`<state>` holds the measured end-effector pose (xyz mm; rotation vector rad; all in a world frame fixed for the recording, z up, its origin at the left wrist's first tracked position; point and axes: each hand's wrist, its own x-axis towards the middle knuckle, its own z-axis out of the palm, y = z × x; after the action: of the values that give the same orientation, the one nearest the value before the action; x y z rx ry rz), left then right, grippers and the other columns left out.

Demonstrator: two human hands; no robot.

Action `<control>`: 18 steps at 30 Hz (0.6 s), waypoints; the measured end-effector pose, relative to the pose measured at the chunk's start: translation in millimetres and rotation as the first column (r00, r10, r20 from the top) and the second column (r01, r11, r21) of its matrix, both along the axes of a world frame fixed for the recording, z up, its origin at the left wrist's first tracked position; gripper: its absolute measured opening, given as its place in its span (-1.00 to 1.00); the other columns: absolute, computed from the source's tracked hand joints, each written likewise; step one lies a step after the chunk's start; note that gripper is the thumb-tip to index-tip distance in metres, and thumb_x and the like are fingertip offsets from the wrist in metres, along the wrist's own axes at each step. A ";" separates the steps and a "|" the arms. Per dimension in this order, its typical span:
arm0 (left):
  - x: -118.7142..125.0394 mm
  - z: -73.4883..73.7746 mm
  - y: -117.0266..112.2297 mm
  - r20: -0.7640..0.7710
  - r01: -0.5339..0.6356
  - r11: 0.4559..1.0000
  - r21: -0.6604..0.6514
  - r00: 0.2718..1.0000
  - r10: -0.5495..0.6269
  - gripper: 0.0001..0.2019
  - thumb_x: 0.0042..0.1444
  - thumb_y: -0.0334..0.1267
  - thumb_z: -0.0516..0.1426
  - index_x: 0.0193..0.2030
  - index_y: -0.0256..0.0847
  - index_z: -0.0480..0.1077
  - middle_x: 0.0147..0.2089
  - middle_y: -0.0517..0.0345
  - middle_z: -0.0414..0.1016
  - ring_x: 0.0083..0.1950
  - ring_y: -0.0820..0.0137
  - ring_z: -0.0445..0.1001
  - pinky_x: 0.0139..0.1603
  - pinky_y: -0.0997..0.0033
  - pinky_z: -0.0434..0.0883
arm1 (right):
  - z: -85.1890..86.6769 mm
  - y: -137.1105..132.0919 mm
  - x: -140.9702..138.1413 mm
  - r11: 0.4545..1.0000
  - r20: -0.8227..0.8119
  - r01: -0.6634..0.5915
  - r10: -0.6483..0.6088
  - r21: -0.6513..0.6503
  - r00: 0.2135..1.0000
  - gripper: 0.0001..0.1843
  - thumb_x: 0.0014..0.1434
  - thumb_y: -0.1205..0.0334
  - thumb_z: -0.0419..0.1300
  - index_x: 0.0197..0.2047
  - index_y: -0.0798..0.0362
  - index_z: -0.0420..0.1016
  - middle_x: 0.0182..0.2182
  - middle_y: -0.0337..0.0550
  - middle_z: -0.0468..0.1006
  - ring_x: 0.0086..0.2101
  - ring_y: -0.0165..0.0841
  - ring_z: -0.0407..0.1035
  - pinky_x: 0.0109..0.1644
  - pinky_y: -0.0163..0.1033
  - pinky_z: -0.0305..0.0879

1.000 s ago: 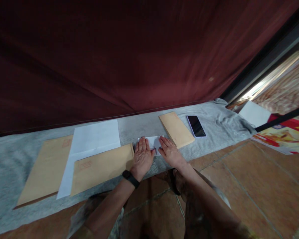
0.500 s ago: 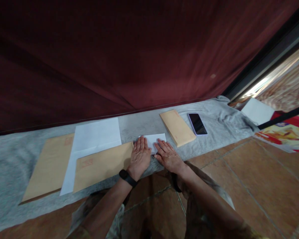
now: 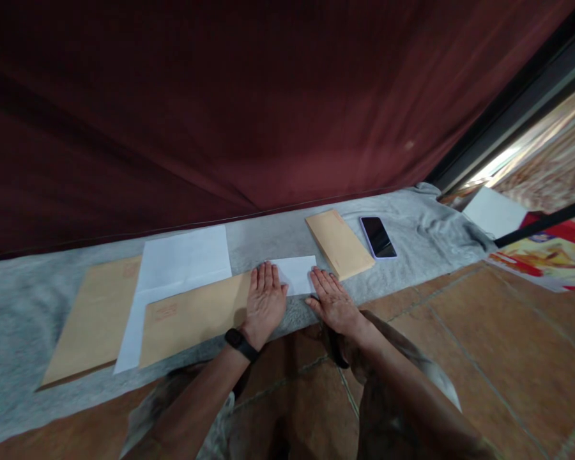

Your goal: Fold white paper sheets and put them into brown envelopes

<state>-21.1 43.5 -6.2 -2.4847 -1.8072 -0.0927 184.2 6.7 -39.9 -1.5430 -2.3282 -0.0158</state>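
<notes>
A folded white sheet of paper (image 3: 296, 275) lies flat on the grey cloth between my two hands. My left hand (image 3: 265, 300) presses flat with fingers stretched, over the paper's left end and the right end of a brown envelope (image 3: 196, 316). At the paper's right edge lies my right hand (image 3: 333, 299), palm down, fingers out straight. Just beyond its fingertips is a stack of brown envelopes (image 3: 340, 243). A larger unfolded white sheet (image 3: 186, 259) sits partly under the brown envelope on the left.
Another brown envelope (image 3: 93, 319) lies at the far left. A phone (image 3: 378, 237) in a pale purple case rests right of the stack. The grey cloth (image 3: 426, 223) covers a narrow ledge below a dark red curtain (image 3: 268, 115). Red and yellow packaging (image 3: 551, 252) is at the right.
My hands have slid apart along the folded paper, the right one moving right to its edge and the left slightly left. More of the white paper shows between them.
</notes>
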 end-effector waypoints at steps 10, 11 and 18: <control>-4.5 -4.8 -1.5 0.007 0.016 0.999 0.042 1.000 -0.017 -0.42 0.38 -0.21 -0.10 0.39 -0.63 0.16 0.44 -0.43 0.13 0.48 0.02 0.13 0.51 -0.04 -0.03 | 19.9 -3.3 -26.0 0.979 -0.052 -0.186 0.183 -0.081 0.982 -0.34 0.44 -0.06 -0.02 0.46 0.11 0.11 0.43 0.07 0.10 0.41 -0.14 -0.03 0.46 0.10 0.00; -4.3 -4.5 -1.5 0.011 0.016 0.999 0.039 1.000 -0.017 -0.42 0.37 -0.21 -0.10 0.39 -0.63 0.16 0.44 -0.43 0.14 0.48 0.02 0.13 0.51 -0.04 -0.04 | 19.5 -4.0 -29.5 0.973 -0.060 -0.211 0.206 -0.093 0.977 -0.33 0.43 -0.06 -0.01 0.46 0.11 0.10 0.43 0.06 0.11 0.41 -0.15 -0.02 0.46 0.10 0.00; -4.7 -4.0 -2.7 0.020 0.012 1.000 0.022 1.000 -0.012 -0.43 0.38 -0.21 -0.12 0.41 -0.57 0.15 0.45 -0.37 0.14 0.50 0.06 0.11 0.51 -0.05 -0.05 | 14.3 -6.0 -28.2 0.969 -0.052 -0.209 0.203 -0.130 0.978 -0.34 0.44 -0.03 -0.01 0.47 0.10 0.07 0.42 0.06 0.13 0.40 -0.16 0.02 0.46 0.10 0.01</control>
<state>-25.9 40.8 -10.2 -2.4887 -1.7884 -0.1378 156.0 0.6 -25.6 -1.3385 -2.4914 0.2251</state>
